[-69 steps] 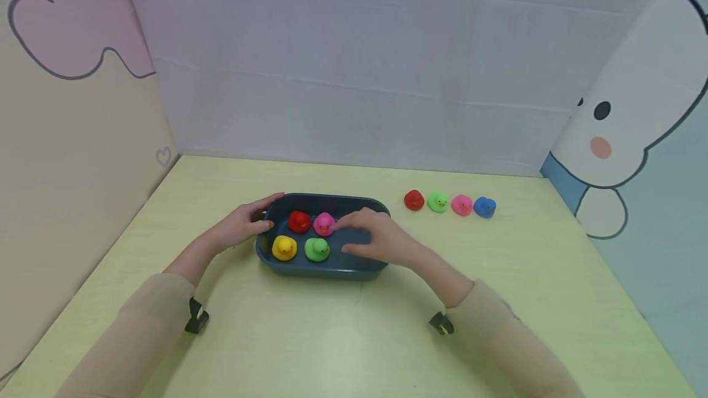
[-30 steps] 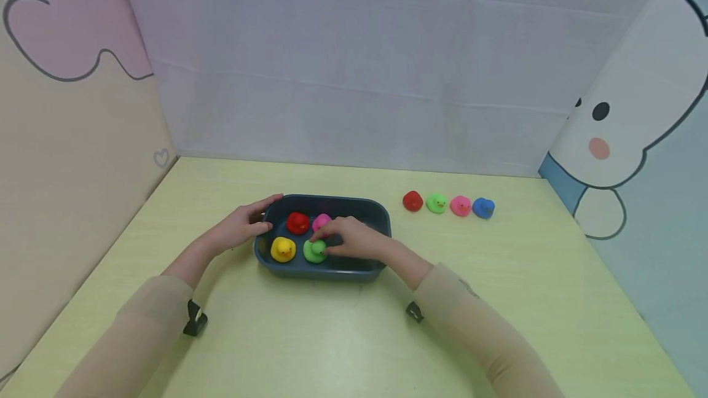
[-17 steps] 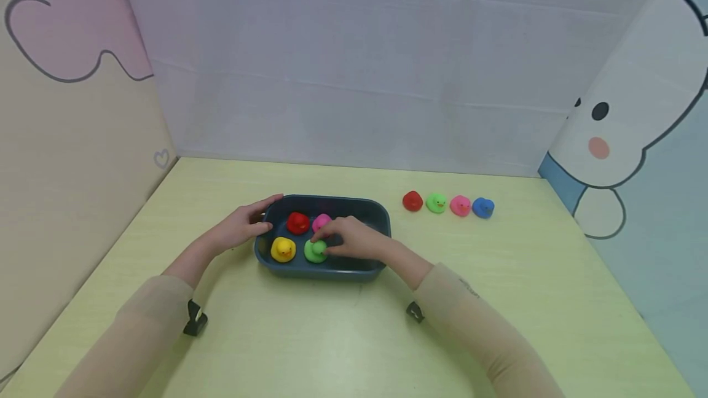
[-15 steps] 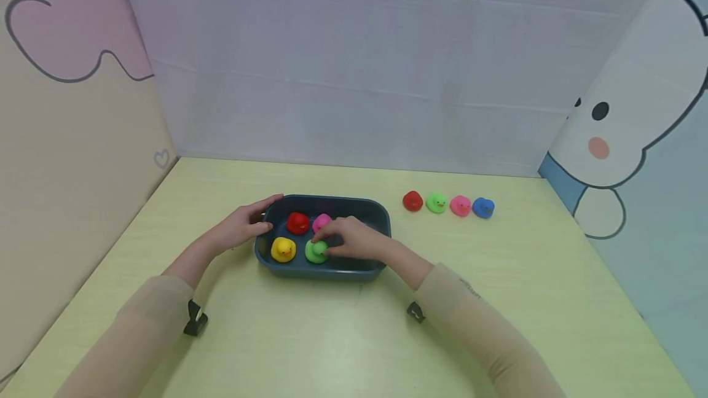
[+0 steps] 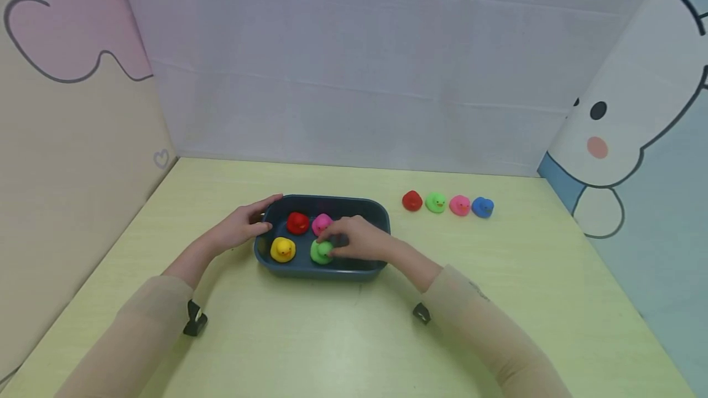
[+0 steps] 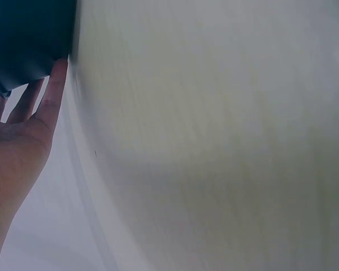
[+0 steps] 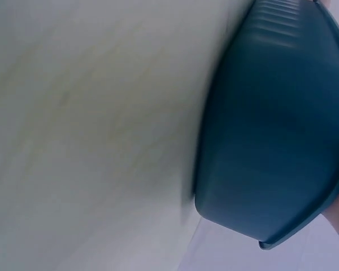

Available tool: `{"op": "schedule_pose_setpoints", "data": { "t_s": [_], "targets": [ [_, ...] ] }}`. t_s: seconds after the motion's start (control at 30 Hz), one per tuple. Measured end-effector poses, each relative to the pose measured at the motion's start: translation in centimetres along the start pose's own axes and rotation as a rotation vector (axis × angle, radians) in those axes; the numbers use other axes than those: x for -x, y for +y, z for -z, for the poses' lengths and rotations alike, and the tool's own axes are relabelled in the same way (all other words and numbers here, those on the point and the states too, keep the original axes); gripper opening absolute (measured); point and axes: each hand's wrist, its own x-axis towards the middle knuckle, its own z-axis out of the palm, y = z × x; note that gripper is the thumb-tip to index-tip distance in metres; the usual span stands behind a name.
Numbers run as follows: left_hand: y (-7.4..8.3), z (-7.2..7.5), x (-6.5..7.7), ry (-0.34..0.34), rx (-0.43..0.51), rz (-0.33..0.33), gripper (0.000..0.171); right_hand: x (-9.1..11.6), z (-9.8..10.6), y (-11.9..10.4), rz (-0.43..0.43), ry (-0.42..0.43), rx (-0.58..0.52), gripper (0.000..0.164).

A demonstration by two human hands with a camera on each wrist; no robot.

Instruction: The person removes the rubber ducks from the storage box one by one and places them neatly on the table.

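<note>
In the head view, a dark blue tray (image 5: 354, 274) holds a red toy duck (image 5: 298, 223), a pink one, a yellow one and a green toy duck (image 5: 319, 252). My left hand (image 5: 236, 229) holds the tray's left end, thumb over the rim and fingers along the outside. In the left wrist view those fingers (image 6: 53, 93) touch the tray's outer wall. My right hand (image 5: 362, 239) reaches into the tray and pinches the green duck between thumb and fingers. Behind it, the pink duck (image 5: 321, 223) is partly covered. The yellow duck (image 5: 283, 250) sits at front left.
On the pale yellow table (image 5: 343, 336), right of the tray, stand a red duck (image 5: 412, 201), a light green duck (image 5: 436, 202), a pink duck (image 5: 460, 205) and a blue duck (image 5: 483, 207) in a row. Pale walls with cartoon drawings enclose the table.
My right hand came down from above the tray's right half onto the green duck, then shifted it slightly right. My left hand has stayed on the tray.
</note>
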Motion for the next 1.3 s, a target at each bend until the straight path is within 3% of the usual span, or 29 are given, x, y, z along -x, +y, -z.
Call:
{"op": "schedule_pose_setpoints", "data": {
  "t_s": [0.5,0.8,1.3],
  "targets": [
    [-0.2,0.0,-0.1,0.002,0.000,-0.007,0.062,1.4,1.6,-0.4,0.022,0.065,-0.012,0.031],
    [-0.3,0.0,-0.1,0.003,-0.005,0.001,0.063,2.3,2.9,-0.5,0.077,0.097,-0.007,0.030],
    [-0.4,-0.1,-0.3,0.000,0.015,0.020,0.063,4.4,5.3,-0.7,0.011,0.129,-0.006,0.032]
  ]
}}
